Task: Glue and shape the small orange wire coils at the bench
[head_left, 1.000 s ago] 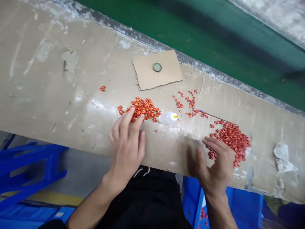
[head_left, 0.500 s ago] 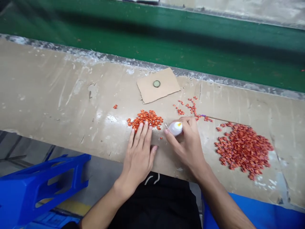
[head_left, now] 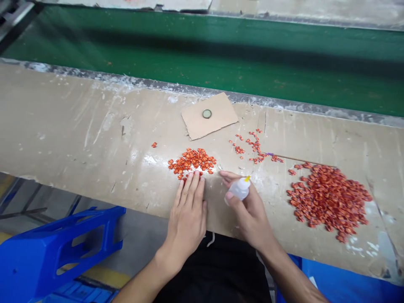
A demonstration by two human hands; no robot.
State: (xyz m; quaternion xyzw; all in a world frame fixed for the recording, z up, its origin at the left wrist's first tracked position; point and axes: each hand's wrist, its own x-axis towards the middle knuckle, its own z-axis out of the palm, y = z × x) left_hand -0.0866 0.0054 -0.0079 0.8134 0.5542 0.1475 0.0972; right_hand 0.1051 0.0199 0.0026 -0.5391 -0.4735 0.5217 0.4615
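Observation:
My left hand (head_left: 187, 210) lies flat on the worn bench (head_left: 78, 134), fingers stretched out, fingertips touching the near edge of a small pile of orange-red pieces (head_left: 192, 160). My right hand (head_left: 248, 208) is closed round a small white squeeze bottle (head_left: 239, 188) with a yellow tip pointing up and to the right. The bottle is held just above the bench, right of the small pile. A much larger heap of the same red pieces (head_left: 328, 201) lies further right.
A cardboard scrap (head_left: 217, 118) with a bottle cap (head_left: 207, 113) on it lies behind the piles. Scattered red pieces (head_left: 252, 145) and a thin stick (head_left: 296, 159) lie between. A green belt (head_left: 221, 54) runs behind the bench. A blue plastic stool (head_left: 50, 252) stands lower left.
My right hand has left the large heap, taken hold of the white bottle and drawn it towards me. My left hand has stayed flat by the small pile. The view has swung.

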